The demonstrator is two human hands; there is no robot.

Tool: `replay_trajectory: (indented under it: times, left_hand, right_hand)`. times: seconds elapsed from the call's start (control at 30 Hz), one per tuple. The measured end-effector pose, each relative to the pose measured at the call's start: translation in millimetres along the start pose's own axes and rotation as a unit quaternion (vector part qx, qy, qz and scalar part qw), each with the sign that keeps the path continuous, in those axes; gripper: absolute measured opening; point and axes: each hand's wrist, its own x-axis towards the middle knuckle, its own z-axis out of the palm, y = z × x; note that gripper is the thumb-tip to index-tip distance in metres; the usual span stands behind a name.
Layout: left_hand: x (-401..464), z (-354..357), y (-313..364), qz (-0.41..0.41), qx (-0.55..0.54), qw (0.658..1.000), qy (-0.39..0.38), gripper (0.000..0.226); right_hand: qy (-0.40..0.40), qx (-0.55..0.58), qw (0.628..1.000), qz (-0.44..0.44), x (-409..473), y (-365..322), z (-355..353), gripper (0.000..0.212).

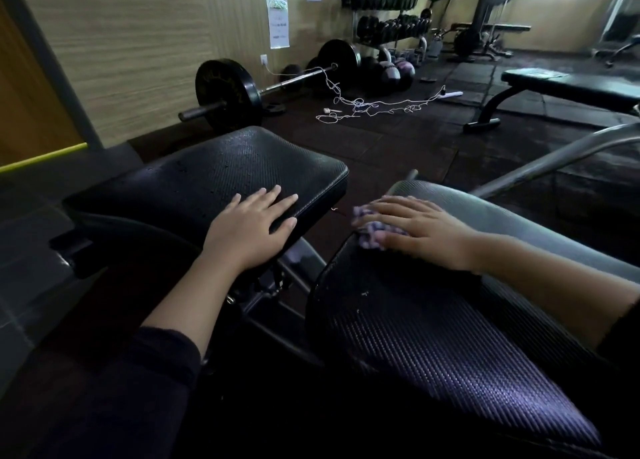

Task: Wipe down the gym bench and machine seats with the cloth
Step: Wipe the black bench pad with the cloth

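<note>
Two black padded machine seats fill the foreground. My left hand (pixel 251 228) lies flat with straight fingers on the near right corner of the left seat pad (pixel 221 171), which carries small droplets. My right hand (pixel 414 231) presses a purple-and-white checked cloth (pixel 369 228) onto the far end of the right seat pad (pixel 433 347). Its fingers lie spread over the cloth, which sticks out to the left of the fingertips. Part of the cloth is hidden under the palm.
A loaded barbell (pixel 228 94) lies on the floor by the wall, with a tangled white cord (pixel 353 106) beside it. A flat bench (pixel 568 87) stands at the right, a dumbbell rack (pixel 388 18) at the back. A grey metal bar (pixel 554 160) slants past the right pad.
</note>
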Motion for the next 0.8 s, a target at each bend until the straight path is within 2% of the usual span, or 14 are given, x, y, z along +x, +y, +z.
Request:
replay_trajectory:
  times: [0.13,0.23,0.3,0.4,0.5,0.57,0.7,0.8]
  left_hand:
    - [0,2,1,-0.001,-0.001,1.0,0.003,0.051]
    - [1,1,1,0.0,-0.002,1.0,0.008,0.051]
    - [0,0,1,-0.002,-0.003,1.0,0.009,0.051]
    - [-1,0,1,0.0,-0.005,1.0,0.01,0.051]
    - [0,0,0,0.0,-0.013,1.0,0.012,0.05]
    - [0,1,0,-0.001,-0.013,1.0,0.014,0.051]
    - [1,3,1,0.0,-0.007,1.0,0.017,0.05]
    - [2,4,0,-0.001,-0.011,1.0,0.019,0.05]
  right_hand:
    - [-0.025,-0.034,0.991,0.129,15,52,-15,0.055]
    - [-0.016,-0.056,0.985,0.165,55,49,-12,0.056]
    - [-0.023,-0.088,0.985,0.148,75,25,-8,0.057]
    - [-0.021,-0.119,0.991,0.064,71,-12,6,0.057]
    - [0.009,-0.042,0.999,-0.007,28,-9,9,0.061]
    - [0.003,0.006,1.0,-0.012,5,14,1,0.063]
    - [-0.015,-0.034,0.992,0.121,15,60,-10,0.054]
    - [-0.006,-0.037,0.983,0.18,49,50,-11,0.054]
